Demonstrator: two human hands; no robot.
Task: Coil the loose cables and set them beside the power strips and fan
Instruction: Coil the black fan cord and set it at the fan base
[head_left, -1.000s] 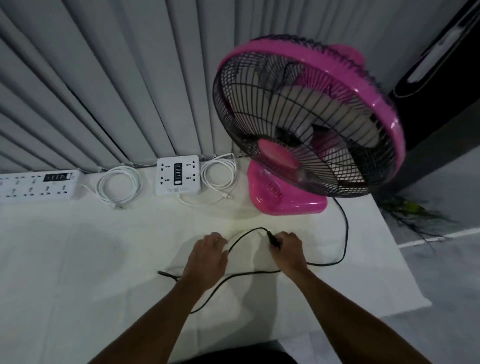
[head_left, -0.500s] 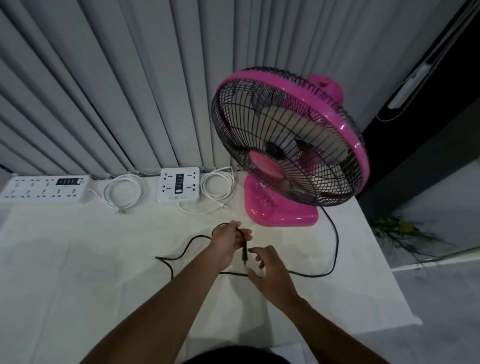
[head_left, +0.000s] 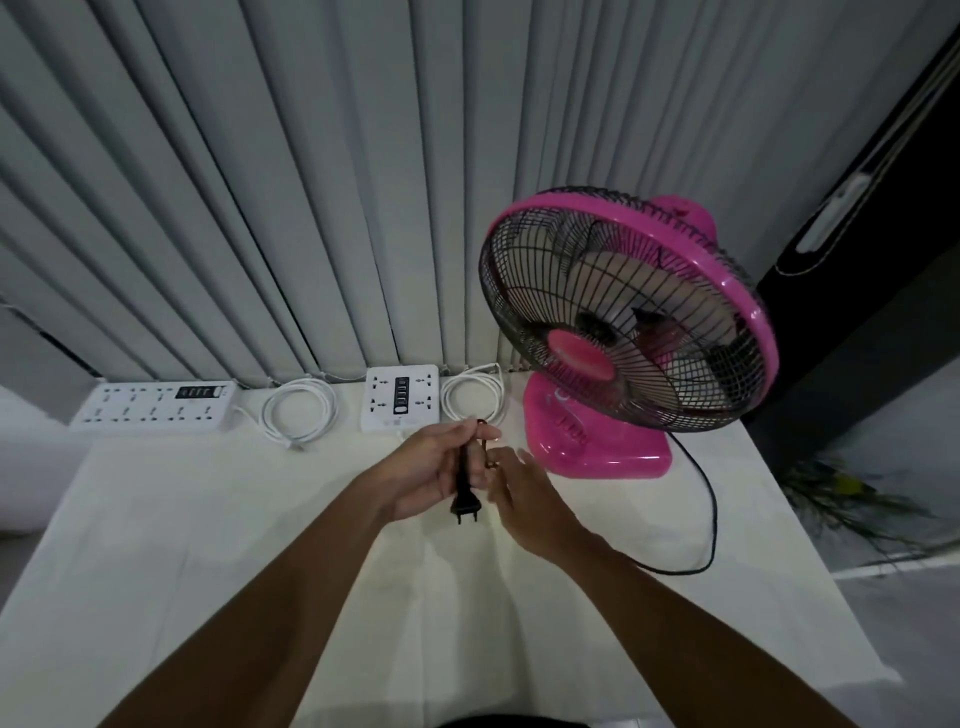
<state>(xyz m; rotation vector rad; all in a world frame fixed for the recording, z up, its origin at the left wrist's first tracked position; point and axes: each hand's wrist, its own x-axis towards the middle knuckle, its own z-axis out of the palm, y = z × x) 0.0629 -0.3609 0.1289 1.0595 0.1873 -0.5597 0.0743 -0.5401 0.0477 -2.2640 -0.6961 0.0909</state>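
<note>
- The left hand (head_left: 431, 470) is raised above the white table (head_left: 208, 545), near its middle, with its fingers (head_left: 470, 431) closed around the black cable (head_left: 709, 499) close to the cable's end.
- The black plug (head_left: 466, 506) hangs from the bottom of that fist, its two prongs pointing down, clear of the table.
- The right hand (head_left: 524, 499) is just right of the left, palm turned toward it, fingers loosely spread and open; its fingertips (head_left: 496, 460) are close to the cable in the left hand, and I cannot tell whether they touch it.
- The rest of the black cable leaves the back of the pink fan's (head_left: 628, 322) base, runs along the right side of the table in a wide curve, then comes back toward the right forearm, where it goes out of sight.
- The fan stands at the far right of the table, its black grille tilted toward the camera.
- Left of the fan base, along the far edge, lie a coiled white cable (head_left: 474, 400), then a small white power strip (head_left: 401, 397), then a second coiled white cable (head_left: 300, 415), then a long white power strip (head_left: 156, 413) at the far left.
- Grey pleated curtains (head_left: 260, 182) hang behind the table.
</note>
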